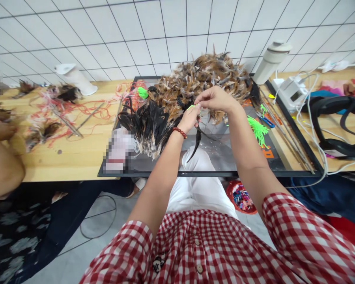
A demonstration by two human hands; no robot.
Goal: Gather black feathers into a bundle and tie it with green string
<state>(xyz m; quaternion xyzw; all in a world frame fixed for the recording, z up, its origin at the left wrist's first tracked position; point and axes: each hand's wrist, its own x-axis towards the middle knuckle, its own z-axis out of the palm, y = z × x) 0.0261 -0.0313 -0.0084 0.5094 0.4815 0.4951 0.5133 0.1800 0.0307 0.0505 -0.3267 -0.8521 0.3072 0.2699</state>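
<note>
- A dark feather point(197, 142) and a green string point(191, 106) are being pinched together between the left hand point(189, 118) and right hand point(215, 99), above the black tray point(213, 172).
- A large feather pile point(201, 79) at the tray's far edge is being left unbundled; much appears undone.

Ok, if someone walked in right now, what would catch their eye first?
Probably the big feather heap at the back of the black tray, brown on top with black ones spilling to the left. In front of it the left hand and right hand meet, pinching a green string with a black feather hanging below.
</note>
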